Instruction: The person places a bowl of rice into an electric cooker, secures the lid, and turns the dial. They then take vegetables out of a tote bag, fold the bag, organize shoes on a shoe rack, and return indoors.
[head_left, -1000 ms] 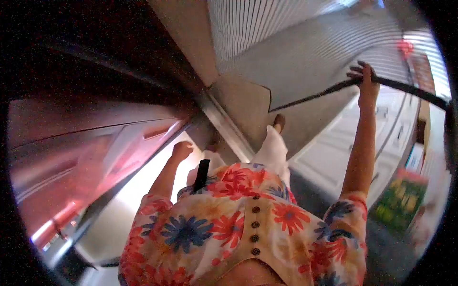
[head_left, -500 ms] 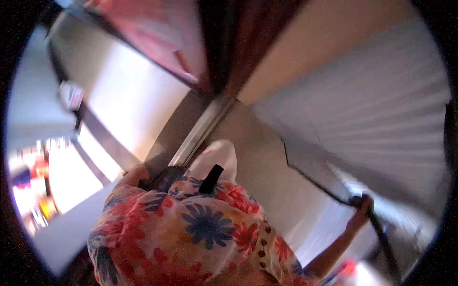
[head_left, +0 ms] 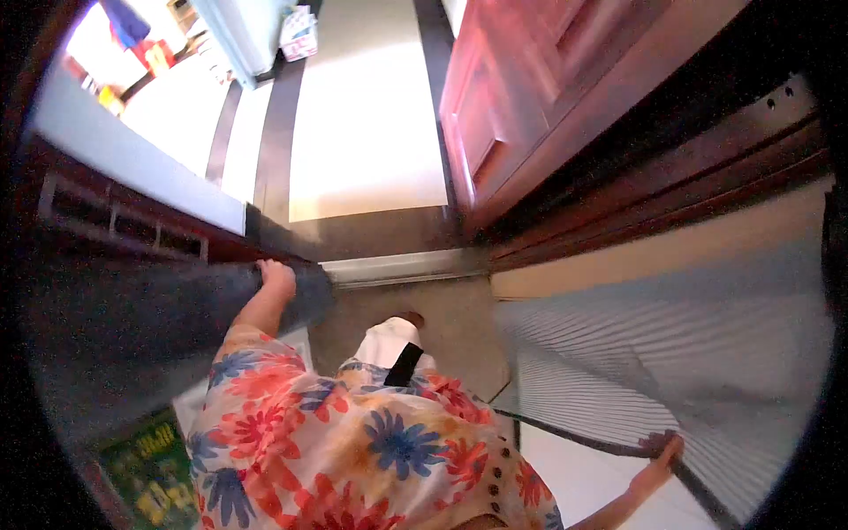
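My right hand (head_left: 655,466) is closed on the dark border of a pale grey, rippled mesh curtain (head_left: 609,380) at the lower right. On the other side, my left hand (head_left: 277,279) is closed around the edge of a dark grey curtain panel (head_left: 177,318), which is blurred and hangs at the left. The two panels stand apart with my body between them. A metal door sill (head_left: 402,267) crosses the floor just ahead of my foot in white clothing (head_left: 389,343).
A reddish wooden door (head_left: 530,97) stands open at the upper right. Beyond the sill lie pale floor tiles (head_left: 367,124) with dark borders. A small printed box (head_left: 299,34) sits on the floor at the top. A green mat or sheet with yellow markings (head_left: 146,468) shows at lower left.
My view has swung round, so the sill and tiles now lie straight ahead. The mesh curtain's edge is still in my right hand. More of the dark panel shows at the left.
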Available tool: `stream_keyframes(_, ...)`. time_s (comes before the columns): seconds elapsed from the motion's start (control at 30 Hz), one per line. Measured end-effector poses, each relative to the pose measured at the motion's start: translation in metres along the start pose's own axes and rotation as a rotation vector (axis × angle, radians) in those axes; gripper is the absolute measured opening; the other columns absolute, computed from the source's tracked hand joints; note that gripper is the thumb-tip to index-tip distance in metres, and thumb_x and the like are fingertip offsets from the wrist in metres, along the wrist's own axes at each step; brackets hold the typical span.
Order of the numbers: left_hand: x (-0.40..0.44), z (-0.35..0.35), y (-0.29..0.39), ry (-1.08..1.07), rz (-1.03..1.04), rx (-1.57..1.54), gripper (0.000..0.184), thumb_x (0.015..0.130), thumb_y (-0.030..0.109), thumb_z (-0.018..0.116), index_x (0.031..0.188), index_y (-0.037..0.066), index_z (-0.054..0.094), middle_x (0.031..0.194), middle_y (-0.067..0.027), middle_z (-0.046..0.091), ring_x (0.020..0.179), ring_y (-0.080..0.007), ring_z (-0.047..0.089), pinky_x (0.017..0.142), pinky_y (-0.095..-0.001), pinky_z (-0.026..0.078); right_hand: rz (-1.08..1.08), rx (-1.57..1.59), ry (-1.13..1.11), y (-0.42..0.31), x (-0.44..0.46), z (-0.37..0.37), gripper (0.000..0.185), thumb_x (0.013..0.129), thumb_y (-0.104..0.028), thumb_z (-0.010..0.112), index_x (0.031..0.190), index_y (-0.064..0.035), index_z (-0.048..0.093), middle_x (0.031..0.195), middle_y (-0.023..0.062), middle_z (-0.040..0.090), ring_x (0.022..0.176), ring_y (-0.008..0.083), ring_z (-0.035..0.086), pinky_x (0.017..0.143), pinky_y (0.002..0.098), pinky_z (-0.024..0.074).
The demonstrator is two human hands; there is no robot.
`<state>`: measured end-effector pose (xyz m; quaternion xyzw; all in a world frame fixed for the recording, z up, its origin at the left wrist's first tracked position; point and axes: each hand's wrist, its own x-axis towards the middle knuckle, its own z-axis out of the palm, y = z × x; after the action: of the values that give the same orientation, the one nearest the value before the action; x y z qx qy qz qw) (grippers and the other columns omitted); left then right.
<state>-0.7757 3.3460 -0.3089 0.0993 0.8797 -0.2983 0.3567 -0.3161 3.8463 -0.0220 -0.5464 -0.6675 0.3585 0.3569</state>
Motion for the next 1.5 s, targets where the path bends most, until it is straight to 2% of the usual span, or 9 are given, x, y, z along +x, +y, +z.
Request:
stream_keyframes(0.3,-0.097,0.009,-0.021,0.340,-0.134,0.052,0.036,0.080,0.026,0.043,0.111,0.009,0.055,0.129,-0.0131,0.034,0.122,-0.0331,0.023,0.099,-0.0520,0.009,-0.416,-0.186,-0.337,0.003,0.071,0.019,0.037,0.087,-0.030,0.046,0.107,0.0014,0.050,0.092,0.0114,0.057,0.076,0.0174,0.054,0.066,0.0302,0.0440)
stream_keyframes(0.33,-0.062,0.032,-0.026,0.681,-0.250,-0.023,0.034,0.081,0.026,0.042,0.109,0.012,0.056,0.126,-0.0121,0.039,0.122,-0.0328,0.024,0.099,-0.0535,0.009,-0.567,-0.300,-0.294,0.011,0.073,0.024,0.038,0.087,-0.030,0.046,0.107,0.0016,0.050,0.091,0.0118,0.057,0.077,0.0181,0.054,0.068,0.0306,0.0435)
stream_keyframes(0.53,-0.171,-0.058,-0.091,0.638,-0.385,0.299,0.031,0.081,0.023,0.041,0.106,0.013,0.059,0.113,-0.0090,0.052,0.113,-0.0334,0.036,0.092,-0.0569,0.017,-0.177,-0.265,-0.483,-0.082,-0.014,0.045,0.045,0.085,-0.035,0.048,0.109,0.0036,0.050,0.104,0.0141,0.053,0.094,0.0225,0.049,0.082,0.0319,0.0375)
stream_keyframes(0.6,-0.176,-0.067,-0.105,0.414,-0.305,0.150,0.031,0.081,0.022,0.043,0.105,0.012,0.059,0.108,-0.0068,0.055,0.110,-0.0313,0.040,0.091,-0.0550,0.019,-0.256,-0.310,-0.534,-0.080,-0.015,0.051,0.046,0.084,-0.035,0.049,0.108,0.0040,0.050,0.107,0.0139,0.052,0.097,0.0224,0.048,0.083,0.0317,0.0366)
stream_keyframes(0.8,-0.188,-0.075,-0.090,0.539,-0.175,0.152,0.026,0.077,0.021,0.048,0.096,0.012,0.062,0.102,-0.0053,0.059,0.103,-0.0260,0.045,0.086,-0.0474,0.027,-0.473,-0.159,-0.554,-0.044,0.001,0.111,0.038,0.084,-0.031,0.050,0.099,0.0041,0.053,0.102,0.0110,0.053,0.094,0.0187,0.048,0.082,0.0295,0.0374)
stream_keyframes(0.83,-0.174,-0.062,-0.095,0.769,-0.071,0.189,0.020,0.072,0.020,0.052,0.081,0.011,0.067,0.083,-0.0075,0.060,0.085,-0.0247,0.052,0.075,-0.0462,0.036,-0.537,-0.123,-0.584,-0.040,0.001,0.120,0.036,0.085,-0.030,0.051,0.098,0.0040,0.053,0.101,0.0107,0.053,0.093,0.0184,0.048,0.082,0.0292,0.0374)
stream_keyframes(0.97,-0.150,-0.044,-0.084,0.617,0.011,0.051,0.016,0.066,0.016,0.054,0.073,0.010,0.067,0.071,-0.0080,0.062,0.067,-0.0236,0.059,0.050,-0.0407,0.043,-0.432,-0.157,-0.680,-0.045,-0.013,0.142,0.034,0.085,-0.026,0.051,0.100,0.0048,0.051,0.099,0.0093,0.053,0.090,0.0179,0.049,0.081,0.0284,0.0379)
stream_keyframes(1.27,-0.285,0.037,0.102,0.705,0.562,0.102,0.011,0.064,0.018,0.058,0.068,0.010,0.064,0.069,-0.0051,0.061,0.061,-0.0216,0.058,0.052,-0.0370,0.045,-0.422,-0.073,-1.076,-0.069,-0.083,0.173,0.045,0.080,-0.035,0.056,0.104,0.0021,0.053,0.107,0.0124,0.054,0.095,0.0241,0.049,0.084,0.0332,0.0366)
stream_keyframes(1.5,-0.384,0.098,0.099,0.367,0.182,-0.402,0.015,0.067,0.015,0.056,0.081,0.009,0.061,0.075,-0.0082,0.059,0.072,-0.0222,0.059,0.055,-0.0374,0.046,-0.706,-0.056,-1.423,-0.029,-0.096,0.245,0.039,0.082,-0.030,0.051,0.099,0.0043,0.054,0.095,0.0109,0.057,0.086,0.0205,0.053,0.071,0.0304,0.0439)
